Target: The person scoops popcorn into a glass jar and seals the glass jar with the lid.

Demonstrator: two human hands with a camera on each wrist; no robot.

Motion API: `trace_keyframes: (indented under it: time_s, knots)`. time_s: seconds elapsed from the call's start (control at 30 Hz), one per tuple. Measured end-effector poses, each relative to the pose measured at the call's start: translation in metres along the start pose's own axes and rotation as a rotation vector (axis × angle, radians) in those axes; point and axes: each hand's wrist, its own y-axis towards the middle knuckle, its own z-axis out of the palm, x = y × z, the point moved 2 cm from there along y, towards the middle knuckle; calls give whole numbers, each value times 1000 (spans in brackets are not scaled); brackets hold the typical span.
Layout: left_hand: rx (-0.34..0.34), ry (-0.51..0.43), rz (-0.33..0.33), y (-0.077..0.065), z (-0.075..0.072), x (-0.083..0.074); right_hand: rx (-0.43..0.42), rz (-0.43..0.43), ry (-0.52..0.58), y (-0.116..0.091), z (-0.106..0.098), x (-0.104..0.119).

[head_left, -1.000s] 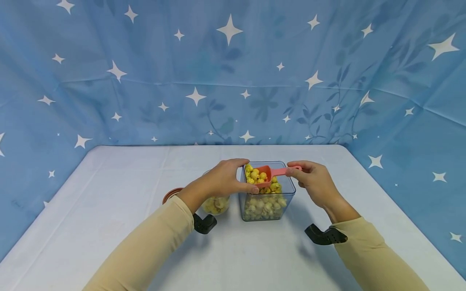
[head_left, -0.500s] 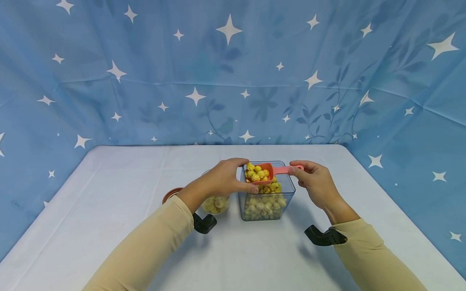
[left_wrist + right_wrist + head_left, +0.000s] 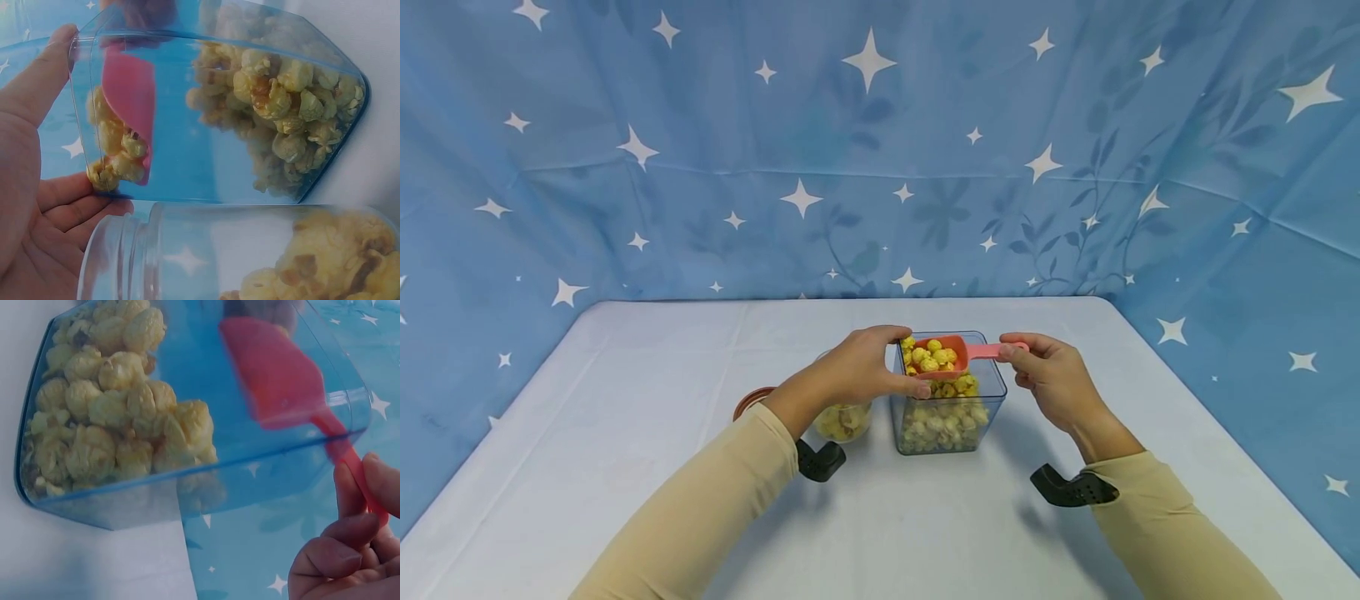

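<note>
A clear bluish rectangular container [image 3: 992, 404], partly filled with yellow popcorn [image 3: 94, 419], stands on the table. My left hand [image 3: 868, 367] spans its left side, thumb and fingers gripping the rim at the front and back. My right hand [image 3: 1052, 379] pinches the handle of a pink scoop [image 3: 275, 375] between thumb and fingers, just past the right rim. The scoop's bowl, heaped with popcorn [image 3: 931, 357], sits at the mouth of the container, above the popcorn below. In the left wrist view, several pieces show at the scoop's open edge.
Beside the container, a clear round jar [image 3: 187, 250] with popcorn at its bottom is partly hidden behind my left hand and wrist. A reddish-brown ring-shaped rim [image 3: 748, 402] shows behind my left forearm. The white table [image 3: 925, 525] ends at a blue star-patterned curtain [image 3: 700, 167].
The pink scoop has shifted slightly right and its bowl has levelled, showing more popcorn inside. My right hand moved a little right with it; my left hand stays on the container.
</note>
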Motion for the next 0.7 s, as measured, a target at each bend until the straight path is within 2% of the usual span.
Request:
trace_keyframes:
  time_s: [0.23,0.47,0.7]
  knots:
    - [2,-13,-10,0,0,-2,-31,16,25,1,5,-1]
    - [4,-3,-19,0,0,-2,31,13,20,3,1,0]
    - [3,-14,-16,-1,0,-2,52,25,121,4,-2,-5]
